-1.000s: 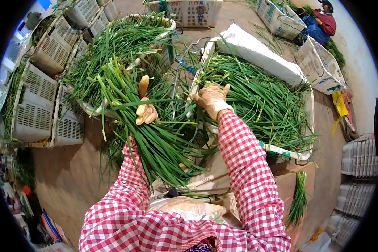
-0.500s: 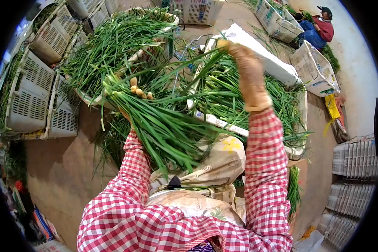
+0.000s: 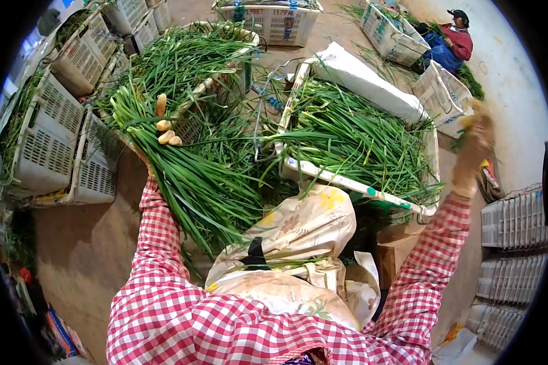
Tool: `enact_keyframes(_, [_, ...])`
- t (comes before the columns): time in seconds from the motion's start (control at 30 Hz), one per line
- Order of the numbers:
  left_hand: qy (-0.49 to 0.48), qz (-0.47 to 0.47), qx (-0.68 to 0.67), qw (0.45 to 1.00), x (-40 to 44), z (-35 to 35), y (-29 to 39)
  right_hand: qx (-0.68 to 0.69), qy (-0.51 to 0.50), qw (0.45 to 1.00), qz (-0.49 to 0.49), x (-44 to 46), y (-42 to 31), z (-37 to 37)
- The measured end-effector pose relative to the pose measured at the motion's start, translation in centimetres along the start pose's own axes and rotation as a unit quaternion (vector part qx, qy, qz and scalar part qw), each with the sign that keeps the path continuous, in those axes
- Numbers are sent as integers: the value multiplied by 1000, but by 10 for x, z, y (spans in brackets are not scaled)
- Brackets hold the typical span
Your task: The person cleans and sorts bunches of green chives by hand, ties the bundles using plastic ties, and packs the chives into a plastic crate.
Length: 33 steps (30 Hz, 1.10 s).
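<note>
Gloved fingers of my left hand (image 3: 166, 126) wrap round a thick bunch of long green stalks (image 3: 195, 182), with the pale ends at the upper left and the leaves hanging toward my lap. The bunch is beside the left crate (image 3: 202, 91), heaped with loose greens. Out at the far right, my right hand (image 3: 474, 143) is raised and smeared by motion; a bit of green shows by it, and its fingers cannot be made out. Between the hands stands a white crate (image 3: 359, 185) of green stalks (image 3: 353, 134), with a white wrap (image 3: 371, 82) along its far edge.
Stacked crates (image 3: 49, 137) stand at the left, another crate (image 3: 274, 27) at the far middle. Folded crates (image 3: 511, 277) lie at the right. A person (image 3: 453, 42) sits at the upper right near two crates. A cardboard box (image 3: 396, 249) is right of my lap.
My right hand has swung from the white crate out to the far right. My left hand has moved left with the bunch. The small bundle at the lower right no longer shows.
</note>
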<state>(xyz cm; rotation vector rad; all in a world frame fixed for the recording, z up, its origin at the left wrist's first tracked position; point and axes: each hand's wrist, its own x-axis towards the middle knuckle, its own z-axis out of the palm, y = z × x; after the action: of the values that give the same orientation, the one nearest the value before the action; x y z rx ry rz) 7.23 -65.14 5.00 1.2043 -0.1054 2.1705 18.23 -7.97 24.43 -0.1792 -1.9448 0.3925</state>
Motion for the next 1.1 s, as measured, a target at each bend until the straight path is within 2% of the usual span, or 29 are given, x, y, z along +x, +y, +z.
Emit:
enact_keyframes(0.03, [-2,-7,1,1000,3,2,-2,-210,-43,970,-112,-21,33,25])
enact_keyframes(0.07, [-4,-14,3,1000,4,3,-4,-39,-139,988,-58,-36,-9,35])
enact_keyframes(0.1, [-6,-21,3,1000,6,4,-6,134,-231,964,-2,-59,-73,50])
enact_keyframes(0.13, [-9,-25,4,1000,8,4,-8,119,-298,946,35,-81,-101,65])
enact_keyframes(0.17, [-8,-26,4,1000,9,4,-11,129,-340,930,-47,-103,-114,83])
enact_keyframes(0.23, [-2,-18,1,1000,10,8,-19,153,-424,890,-72,-145,-141,111])
enact_keyframes(0.27, [5,-6,-4,1000,9,10,-24,157,-405,883,-181,-163,-148,124])
enact_keyframes(0.3, [1,-9,-3,1000,9,9,-26,161,-436,844,-268,-174,-158,128])
enact_keyframes(0.33, [0,-6,3,1000,9,11,-27,40,-461,799,-383,-183,-175,127])
enact_keyframes(0.37, [1,-5,5,1000,8,12,-29,22,-384,790,-478,-197,-180,127])
enact_keyframes(0.4, [0,-7,7,1000,8,13,-29,57,-410,775,-478,-206,-183,131])
enact_keyframes(0.47, [2,-10,9,1000,7,14,-32,-64,-470,733,-487,-219,-191,130])
enact_keyframes(0.5, [3,-9,8,1000,6,13,-32,-77,-497,740,-447,-229,-190,143])
enact_keyframes(0.53, [3,-8,8,1000,6,14,-33,-73,-457,769,-441,-236,-184,151])
enact_keyframes(0.6, [9,-6,11,1000,5,14,-33,-92,-452,800,-383,-226,-190,156])
enact_keyframes(0.67, [16,0,8,1000,4,14,-34,-45,-435,835,-335,-223,-188,163])
enact_keyframes(0.73, [24,6,6,1000,3,11,-33,-38,-423,847,-319,-215,-185,159])
enact_keyframes(0.8, [32,15,7,999,3,11,-33,-55,-418,837,-348,-217,-180,160])
enact_keyframes(0.83, [38,21,6,999,3,11,-33,-56,-389,828,-400,-220,-177,157])
enact_keyframes(0.87, [44,25,8,999,3,12,-32,-12,-380,819,-429,-217,-178,148])
enact_keyframes(0.93, [60,30,18,998,4,23,-27,-14,-460,772,-439,-218,-195,113])
enact_keyframes(0.97, [66,27,26,997,5,30,-22,155,-456,788,-384,-223,-202,90])
enact_keyframes(1.0, [74,25,33,996,5,39,-19,321,-437,777,-319,-226,-210,66])
enact_keyframes(1.07, [85,12,58,995,9,54,-7,346,-576,685,-282,-192,-230,-2])
enact_keyframes(1.1, [91,5,72,993,11,61,-1,418,-533,693,-247,-181,-228,-22])
